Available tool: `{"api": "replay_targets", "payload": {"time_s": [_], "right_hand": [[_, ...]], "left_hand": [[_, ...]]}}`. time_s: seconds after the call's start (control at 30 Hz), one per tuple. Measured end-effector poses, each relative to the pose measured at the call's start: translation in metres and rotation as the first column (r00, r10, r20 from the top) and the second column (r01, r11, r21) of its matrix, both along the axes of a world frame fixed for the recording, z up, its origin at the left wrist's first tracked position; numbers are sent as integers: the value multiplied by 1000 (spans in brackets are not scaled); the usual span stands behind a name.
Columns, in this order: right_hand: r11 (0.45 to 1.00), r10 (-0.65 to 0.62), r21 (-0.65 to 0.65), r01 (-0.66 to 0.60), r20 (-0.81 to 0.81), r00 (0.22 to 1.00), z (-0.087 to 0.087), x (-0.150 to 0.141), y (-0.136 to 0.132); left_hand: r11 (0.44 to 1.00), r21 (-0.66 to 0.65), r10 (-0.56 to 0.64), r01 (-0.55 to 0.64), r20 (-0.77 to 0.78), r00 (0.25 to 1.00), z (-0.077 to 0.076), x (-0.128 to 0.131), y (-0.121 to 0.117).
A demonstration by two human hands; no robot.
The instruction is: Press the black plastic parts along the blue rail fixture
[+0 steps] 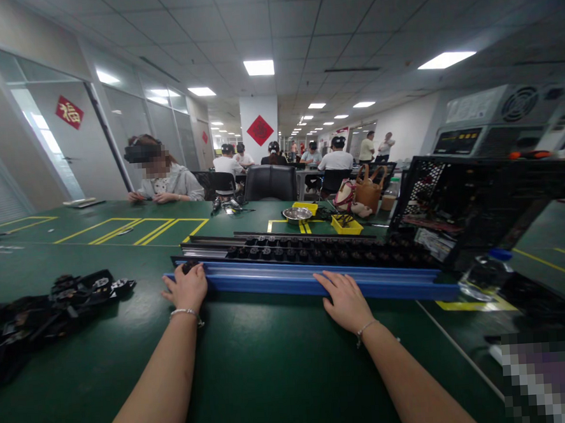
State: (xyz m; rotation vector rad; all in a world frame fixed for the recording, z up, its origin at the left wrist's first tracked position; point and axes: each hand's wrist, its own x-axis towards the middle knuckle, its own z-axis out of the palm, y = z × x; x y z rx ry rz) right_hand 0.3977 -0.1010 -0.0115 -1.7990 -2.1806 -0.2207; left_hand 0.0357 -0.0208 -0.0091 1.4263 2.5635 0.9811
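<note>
A long blue rail (pixel 267 281) lies crosswise on the green table in front of me. At its left end is my left hand (pixel 187 287), its fingers curled over a small black part (pixel 189 266) that they mostly cover. My right hand (pixel 346 302) is open, with fingers spread and their tips resting on the blue rail right of its middle. Just behind the rail, rows of small black round parts (pixel 304 255) sit in long black strips. Another dark rail (pixel 208 248) lies beyond them.
A pile of black parts (pixel 63 308) lies at left. At right stand an open computer case (pixel 477 193) and a clear, blue-capped bottle (pixel 487 275). Farther back are a metal bowl (pixel 297 215) and a yellow bin (pixel 347 225). Across the table sits a person (pixel 165 174) in a headset.
</note>
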Motion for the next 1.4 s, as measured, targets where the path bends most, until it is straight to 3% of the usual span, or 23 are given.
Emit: {"api": "replay_targets", "payload": {"time_s": [1.03, 1.4], "right_hand": [[1000, 0, 13, 0, -7, 1000, -1, 1, 0], [1000, 10, 24, -10, -7, 1000, -1, 2, 0]], "left_hand": [[1000, -17, -11, 11, -29, 1000, -4, -11, 5], [1000, 23, -10, 9, 27, 1000, -9, -22, 10]]}}
